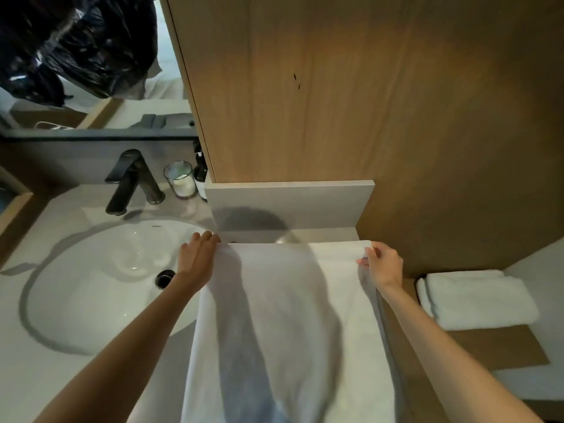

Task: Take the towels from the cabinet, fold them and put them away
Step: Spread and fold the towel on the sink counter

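Note:
A long white towel point(290, 315) lies spread flat on the countertop, running from the back ledge toward me. My left hand point(198, 254) holds its far left corner, fingers lying over the edge. My right hand point(383, 264) pinches the far right corner between thumb and fingers. A second white towel point(476, 300), folded, lies on a lower wooden shelf point(500, 346) at the right. The wooden cabinet point(335, 87) rises behind the towel, its front shut.
A white oval sink point(100, 285) with a black faucet point(131, 178) sits left of the towel. A glass candle jar point(180, 178) and a dark bottle point(200, 175) stand by the cabinet's edge. A mirror point(91, 56) above shows a black plastic bag.

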Tool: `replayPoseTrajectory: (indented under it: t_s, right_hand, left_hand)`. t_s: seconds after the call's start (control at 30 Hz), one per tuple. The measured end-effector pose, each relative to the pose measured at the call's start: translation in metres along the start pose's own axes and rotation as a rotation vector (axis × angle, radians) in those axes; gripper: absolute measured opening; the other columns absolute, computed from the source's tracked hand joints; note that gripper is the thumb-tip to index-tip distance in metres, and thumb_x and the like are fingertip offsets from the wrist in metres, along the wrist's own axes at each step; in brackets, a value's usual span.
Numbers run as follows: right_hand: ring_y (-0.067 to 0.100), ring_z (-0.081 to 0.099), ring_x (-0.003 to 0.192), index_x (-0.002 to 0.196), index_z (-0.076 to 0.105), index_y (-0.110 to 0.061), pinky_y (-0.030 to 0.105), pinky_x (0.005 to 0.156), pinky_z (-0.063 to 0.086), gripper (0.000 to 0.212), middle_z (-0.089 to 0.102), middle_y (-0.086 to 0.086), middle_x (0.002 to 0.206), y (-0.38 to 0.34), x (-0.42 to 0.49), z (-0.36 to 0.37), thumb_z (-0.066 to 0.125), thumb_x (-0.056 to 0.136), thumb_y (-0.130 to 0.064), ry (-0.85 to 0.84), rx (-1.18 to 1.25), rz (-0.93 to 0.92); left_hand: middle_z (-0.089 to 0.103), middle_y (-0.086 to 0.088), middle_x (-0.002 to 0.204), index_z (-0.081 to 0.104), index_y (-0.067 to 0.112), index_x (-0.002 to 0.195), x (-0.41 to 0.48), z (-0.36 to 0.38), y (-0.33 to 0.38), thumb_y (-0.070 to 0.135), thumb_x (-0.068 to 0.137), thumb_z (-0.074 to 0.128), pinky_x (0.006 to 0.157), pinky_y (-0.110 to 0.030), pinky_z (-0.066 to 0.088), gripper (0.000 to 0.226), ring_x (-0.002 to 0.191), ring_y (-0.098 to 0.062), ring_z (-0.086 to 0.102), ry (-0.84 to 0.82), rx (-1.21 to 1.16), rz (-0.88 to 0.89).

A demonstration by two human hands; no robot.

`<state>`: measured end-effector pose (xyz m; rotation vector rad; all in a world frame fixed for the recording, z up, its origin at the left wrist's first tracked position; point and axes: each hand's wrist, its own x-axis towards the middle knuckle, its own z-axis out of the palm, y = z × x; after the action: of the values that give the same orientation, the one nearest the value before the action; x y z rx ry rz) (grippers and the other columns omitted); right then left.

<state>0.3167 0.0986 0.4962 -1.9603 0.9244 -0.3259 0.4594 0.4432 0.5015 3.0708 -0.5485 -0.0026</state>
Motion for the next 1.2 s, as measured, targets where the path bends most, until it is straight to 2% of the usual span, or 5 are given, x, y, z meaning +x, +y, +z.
replayPoseTrajectory:
  t_s: [0.17, 0.4, 0.67, 0.97, 1.2]
  right_hand:
    - [0.030, 0.071, 0.076, 0.085, 0.070, -0.008, 0.044, 0.079, 0.057, 0.019, 0.072, 0.012, 0.073, 0.003, 0.040, 0.015, 0.056, 0.094, -0.016, -0.025, -0.056, 0.024]
    - [0.030, 0.068, 0.074, 0.069, 0.066, -0.019, 0.035, 0.073, 0.054, 0.021, 0.071, 0.012, 0.071, -0.008, 0.068, 0.034, 0.058, 0.087, -0.015, -0.012, -0.153, 0.046]
    - [0.032, 0.062, 0.093, 0.093, 0.071, -0.010, 0.029, 0.082, 0.044, 0.011, 0.066, 0.016, 0.102, -0.011, 0.073, 0.031, 0.068, 0.082, -0.009, 0.059, -0.226, -0.013]
    - [0.022, 0.060, 0.081, 0.098, 0.067, -0.021, 0.028, 0.081, 0.045, 0.025, 0.058, 0.007, 0.102, -0.015, 0.004, -0.003, 0.062, 0.083, -0.003, -0.148, -0.173, -0.259]
    - [0.014, 0.058, 0.094, 0.109, 0.066, -0.021, 0.017, 0.077, 0.039, 0.020, 0.056, 0.000, 0.110, 0.025, -0.090, -0.045, 0.062, 0.091, -0.013, -0.223, -0.201, -0.231]
  left_hand:
    - [0.062, -0.005, 0.118, 0.060, 0.017, 0.114, 0.025, 0.012, 0.000, 0.005, 0.095, 0.046, 0.072, -0.035, 0.042, 0.027, 0.101, -0.026, 0.051, 0.021, -0.172, -0.077]
    - [0.068, -0.008, 0.108, 0.067, 0.016, 0.105, 0.040, 0.017, -0.002, 0.007, 0.094, 0.052, 0.068, -0.037, 0.045, 0.020, 0.098, -0.030, 0.054, 0.073, -0.361, -0.151]
    - [0.064, -0.003, 0.109, 0.063, 0.024, 0.097, 0.038, 0.018, 0.003, 0.006, 0.086, 0.059, 0.067, -0.037, 0.051, 0.022, 0.092, -0.026, 0.060, 0.099, -0.524, -0.274]
    - [0.060, -0.011, 0.120, 0.064, 0.012, 0.116, -0.029, 0.003, 0.043, 0.008, 0.086, 0.065, 0.082, -0.041, 0.049, 0.030, 0.105, -0.033, 0.056, 0.207, -0.496, 0.025]
    - [0.044, -0.002, 0.146, 0.051, 0.026, 0.135, -0.133, 0.016, 0.093, 0.030, 0.097, 0.051, 0.104, -0.046, 0.037, 0.038, 0.132, -0.029, 0.041, -0.034, -0.478, 0.154]
